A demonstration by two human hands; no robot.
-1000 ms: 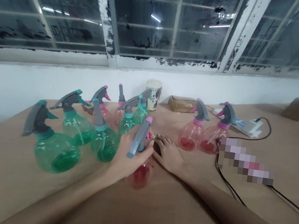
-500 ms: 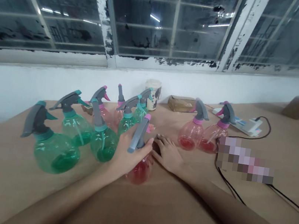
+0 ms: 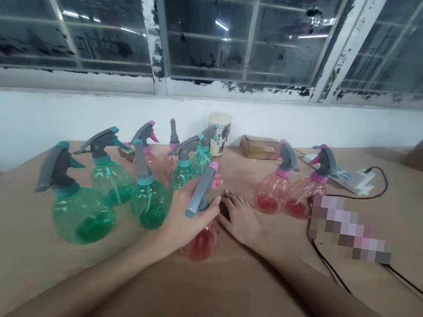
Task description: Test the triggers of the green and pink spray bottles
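My left hand [image 3: 183, 215] is wrapped round the neck of a pink spray bottle [image 3: 201, 242] with a grey trigger head [image 3: 200, 191], which stands on the brown table [image 3: 214, 297]. My right hand [image 3: 240, 218] lies palm down on the table just right of that bottle, fingers stretched forward and touching a small dark thing I cannot make out. To the left stand several green spray bottles [image 3: 82, 213], the nearest [image 3: 149, 202] right beside my left hand.
Two more pink spray bottles [image 3: 272, 191] stand to the right. Behind them lie a power strip [image 3: 355, 179] with a black cable [image 3: 323, 260], a brown box [image 3: 256, 147] and a paper cup [image 3: 219, 128] by the white wall under the windows.
My left hand has shifted its grip slightly on the pink bottle, which stands a little more upright. The right hand has stayed where it was.
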